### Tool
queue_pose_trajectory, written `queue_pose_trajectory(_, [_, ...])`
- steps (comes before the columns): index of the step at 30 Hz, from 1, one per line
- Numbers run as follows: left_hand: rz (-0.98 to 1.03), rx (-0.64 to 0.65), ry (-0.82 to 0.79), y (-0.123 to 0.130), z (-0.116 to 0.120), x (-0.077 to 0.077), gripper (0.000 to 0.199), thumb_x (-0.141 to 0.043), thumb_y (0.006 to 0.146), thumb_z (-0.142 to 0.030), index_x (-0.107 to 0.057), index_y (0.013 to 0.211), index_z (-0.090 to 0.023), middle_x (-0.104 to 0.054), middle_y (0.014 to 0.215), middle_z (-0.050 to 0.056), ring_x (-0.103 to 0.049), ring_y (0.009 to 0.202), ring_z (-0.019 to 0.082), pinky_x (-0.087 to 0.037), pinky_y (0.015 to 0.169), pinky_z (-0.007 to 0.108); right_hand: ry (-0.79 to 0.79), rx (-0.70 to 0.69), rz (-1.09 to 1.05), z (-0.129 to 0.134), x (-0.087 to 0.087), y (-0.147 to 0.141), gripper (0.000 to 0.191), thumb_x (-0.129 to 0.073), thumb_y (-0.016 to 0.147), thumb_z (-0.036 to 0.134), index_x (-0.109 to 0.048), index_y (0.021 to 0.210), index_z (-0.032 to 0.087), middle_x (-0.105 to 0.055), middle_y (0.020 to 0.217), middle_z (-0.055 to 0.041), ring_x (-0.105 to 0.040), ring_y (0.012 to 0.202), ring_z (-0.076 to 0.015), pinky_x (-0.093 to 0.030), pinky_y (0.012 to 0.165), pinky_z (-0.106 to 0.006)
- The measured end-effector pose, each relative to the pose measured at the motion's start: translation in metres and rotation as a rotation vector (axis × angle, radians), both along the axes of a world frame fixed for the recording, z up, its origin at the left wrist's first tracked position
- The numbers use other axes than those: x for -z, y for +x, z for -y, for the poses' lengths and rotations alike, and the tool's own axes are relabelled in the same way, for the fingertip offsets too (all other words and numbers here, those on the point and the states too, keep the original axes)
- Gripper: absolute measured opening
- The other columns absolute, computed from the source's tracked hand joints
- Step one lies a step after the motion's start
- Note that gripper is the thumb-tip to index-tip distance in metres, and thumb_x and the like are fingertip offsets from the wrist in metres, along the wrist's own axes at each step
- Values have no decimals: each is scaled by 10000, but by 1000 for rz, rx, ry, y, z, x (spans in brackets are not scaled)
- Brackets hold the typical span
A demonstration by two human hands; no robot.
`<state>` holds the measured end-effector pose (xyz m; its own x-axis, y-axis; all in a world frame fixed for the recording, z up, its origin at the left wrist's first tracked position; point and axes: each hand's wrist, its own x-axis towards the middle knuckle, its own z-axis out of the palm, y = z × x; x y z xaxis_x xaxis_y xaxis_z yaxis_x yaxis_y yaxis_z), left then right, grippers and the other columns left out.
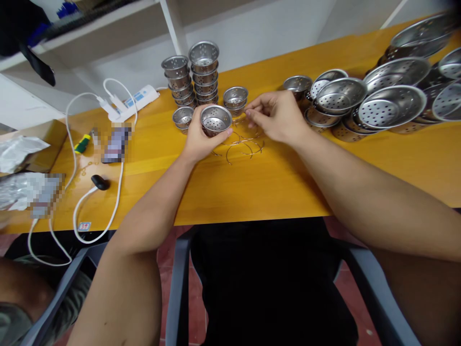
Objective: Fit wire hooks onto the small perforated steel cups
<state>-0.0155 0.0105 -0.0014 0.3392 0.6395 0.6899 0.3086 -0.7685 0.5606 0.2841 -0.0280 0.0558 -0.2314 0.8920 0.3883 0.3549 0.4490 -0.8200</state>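
Head view, perforated metal cup (216,120), curved wires (245,141)

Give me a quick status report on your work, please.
Left grip: holding perforated cup. Right grip: fingertips together, any hold unclear. Loose wires lying between them; stacked cups close behind.

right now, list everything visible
perforated cup: one, silver, centre
tall cup stacks: two, silver, back
short cup stacks: two, silver, centre
clustered cups: many, silver, right
wires: several, coppery, centre
power strip: one, white, back left
cables: several, white, left
pixelated objects: two, unclear, left
corded gadget: one, black, left
plastic: uncounted, clear, left
box: one, brown, left
shelf: one, white, back
wooden table: one, yellow, middle
chair arms: three, grey, bottom
left hand: one, bare, centre
right hand: one, bare, centre
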Motion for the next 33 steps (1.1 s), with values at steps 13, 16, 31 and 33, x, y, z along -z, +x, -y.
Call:
queue_pose_trajectory(13, [-49, 94, -45, 16, 19, -6, 1105, -1001, 840, -981, -565, 1611, -322, -756, 1502, 95, -857, 1395, 341, -721, 1267, 574, 54, 43, 113, 40, -19, -31, 570, -730, 1131, 891, -808, 1242, 338, -761, 991, -86, -757, 961, -336, -721, 895, -521])
queue_pose_trajectory(16, [-73, 118, -59, 18, 22, -7, 1193, -1026, 770, -1004, -542, 1625, -327, -746, 1520, 96, -855, 1401, 348, -717, 1261, 572, 61, 68, 135, 43, -22, -34, 514, -724, 1152, 840, -801, 1219, 336, -773, 1011, -90, -761, 973, -339, -720, 948, -531])
queue_pose_trajectory(31, [-71, 114, -84, 22, 27, -9, 1201, -1023, 752, -1023, -552, 1599, -314, -750, 1488, 101, -844, 1357, 345, -686, 1261, 581, 54, 78, 90, 41, -18, -38, 471, -736, 1158, 785, -811, 1195, 321, -772, 957, -86, -762, 921, -337, -736, 972, -579])
queue_pose_trajectory(33, [-71, 111, -88, 22, 27, -8, 1211, -1032, 742, -1021, -554, 1596, -308, -750, 1481, 101, -841, 1356, 347, -683, 1266, 585, 44, 83, 86, 41, -18, -38, 497, -730, 1150, 818, -810, 1194, 330, -769, 944, -80, -763, 924, -337, -745, 956, -572])
